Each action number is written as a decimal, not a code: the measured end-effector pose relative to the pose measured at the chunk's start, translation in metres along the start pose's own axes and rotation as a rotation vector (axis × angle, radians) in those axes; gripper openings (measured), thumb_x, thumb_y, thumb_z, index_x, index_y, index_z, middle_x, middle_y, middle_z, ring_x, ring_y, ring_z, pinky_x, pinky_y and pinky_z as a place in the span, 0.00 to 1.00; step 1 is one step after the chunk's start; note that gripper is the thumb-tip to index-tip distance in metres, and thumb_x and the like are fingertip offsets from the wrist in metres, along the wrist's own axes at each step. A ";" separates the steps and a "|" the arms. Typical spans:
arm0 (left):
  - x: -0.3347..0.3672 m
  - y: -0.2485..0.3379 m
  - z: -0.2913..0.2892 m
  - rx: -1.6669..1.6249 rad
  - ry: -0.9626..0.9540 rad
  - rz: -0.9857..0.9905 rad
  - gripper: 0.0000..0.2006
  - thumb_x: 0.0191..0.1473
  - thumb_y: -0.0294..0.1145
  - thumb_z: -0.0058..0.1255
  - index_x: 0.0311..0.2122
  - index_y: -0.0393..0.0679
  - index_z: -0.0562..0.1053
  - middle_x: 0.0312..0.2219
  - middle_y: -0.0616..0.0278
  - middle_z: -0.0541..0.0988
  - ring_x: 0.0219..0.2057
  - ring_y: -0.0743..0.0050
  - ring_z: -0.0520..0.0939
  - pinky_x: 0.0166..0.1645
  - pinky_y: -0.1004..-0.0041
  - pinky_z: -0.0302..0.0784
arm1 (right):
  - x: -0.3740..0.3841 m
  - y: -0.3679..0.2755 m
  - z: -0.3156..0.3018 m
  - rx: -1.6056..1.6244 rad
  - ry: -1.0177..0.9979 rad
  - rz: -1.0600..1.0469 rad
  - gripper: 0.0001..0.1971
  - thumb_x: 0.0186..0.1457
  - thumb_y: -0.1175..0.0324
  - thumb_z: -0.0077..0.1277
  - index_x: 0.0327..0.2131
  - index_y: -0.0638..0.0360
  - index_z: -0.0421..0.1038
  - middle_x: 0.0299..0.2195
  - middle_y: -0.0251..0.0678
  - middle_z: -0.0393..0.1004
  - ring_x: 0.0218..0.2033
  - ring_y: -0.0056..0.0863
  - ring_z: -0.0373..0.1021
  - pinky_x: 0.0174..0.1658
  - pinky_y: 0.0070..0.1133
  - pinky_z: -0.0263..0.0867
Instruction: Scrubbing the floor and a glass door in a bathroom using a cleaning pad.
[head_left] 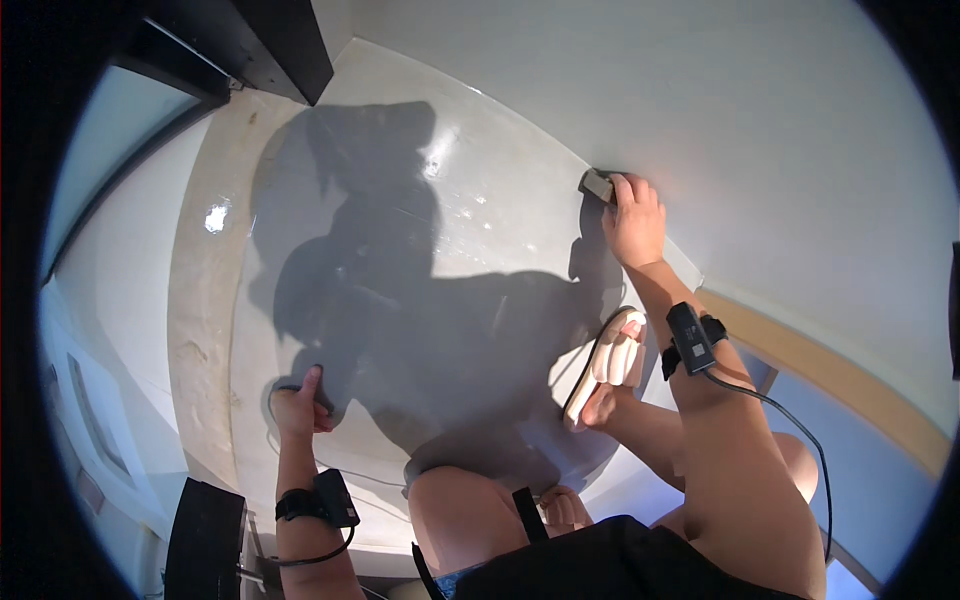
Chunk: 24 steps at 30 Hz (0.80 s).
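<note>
In the head view, I am crouched low over a grey, glossy floor (500, 225), and my own shadow lies across the middle of it. My right hand (637, 230) reaches far forward, its fingers closed on a small greyish block (597, 186). The block sits at the seam where the floor meets the pale wall (780, 130). My left hand (297, 408) is low on the other side, thumb sticking out and fingers curled; I cannot tell whether anything is under them or how firmly they rest on the floor.

The block looks held near one end, so I judge that a hard push could twist it out of my grip, and my knuckles could scrape the wall, which is just beside them. The shadow also darkens the floor near the block, so a missed patch would be easy to overlook. My sandal (615, 365) stands on that same shiny floor; if it is slick, leaning further toward the block could make my foot slide. The loose cable (822, 450) looping from the black device (690, 338) on my right forearm could catch on my knee if I pull the arm back sharply.
</note>
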<state>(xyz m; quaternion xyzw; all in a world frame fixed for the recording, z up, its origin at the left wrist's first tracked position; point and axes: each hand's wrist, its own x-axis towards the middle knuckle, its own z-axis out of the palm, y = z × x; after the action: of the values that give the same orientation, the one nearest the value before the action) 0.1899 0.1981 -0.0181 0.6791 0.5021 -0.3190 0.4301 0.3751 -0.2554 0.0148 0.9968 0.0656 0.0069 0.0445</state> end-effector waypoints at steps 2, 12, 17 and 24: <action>0.000 0.002 0.000 -0.008 -0.006 -0.006 0.30 0.41 0.54 0.57 0.06 0.37 0.64 0.04 0.58 0.66 0.04 0.66 0.69 0.07 0.71 0.68 | -0.006 0.005 0.012 -0.046 0.008 0.072 0.19 0.41 0.74 0.49 0.41 0.57 0.64 0.39 0.38 0.67 0.41 0.37 0.65 0.41 0.33 0.61; 0.001 0.005 0.005 -0.027 -0.004 -0.037 0.28 0.44 0.49 0.57 0.06 0.37 0.64 0.04 0.59 0.65 0.03 0.67 0.68 0.06 0.71 0.65 | 0.067 -0.076 0.030 -0.014 0.018 0.032 0.07 0.46 0.73 0.42 0.32 0.55 0.65 0.29 0.36 0.70 0.35 0.35 0.69 0.35 0.34 0.64; 0.001 -0.007 -0.001 0.001 0.004 -0.053 0.28 0.44 0.49 0.56 0.07 0.37 0.64 0.03 0.59 0.65 0.03 0.68 0.67 0.06 0.71 0.65 | 0.048 -0.034 0.020 -0.141 -0.287 -0.170 0.07 0.48 0.73 0.41 0.32 0.61 0.63 0.29 0.43 0.71 0.29 0.37 0.73 0.29 0.29 0.71; -0.002 0.003 0.006 -0.020 -0.014 0.036 0.28 0.44 0.50 0.56 0.07 0.37 0.64 0.04 0.59 0.65 0.03 0.68 0.67 0.05 0.71 0.64 | -0.004 0.022 0.023 -0.161 -0.392 0.168 0.09 0.46 0.72 0.42 0.35 0.58 0.64 0.30 0.47 0.72 0.30 0.41 0.72 0.33 0.31 0.70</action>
<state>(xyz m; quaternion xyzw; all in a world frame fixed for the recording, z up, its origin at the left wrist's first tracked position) 0.1920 0.1919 -0.0183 0.6817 0.4897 -0.3108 0.4460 0.3749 -0.2793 -0.0063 0.9743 -0.0282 -0.1779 0.1353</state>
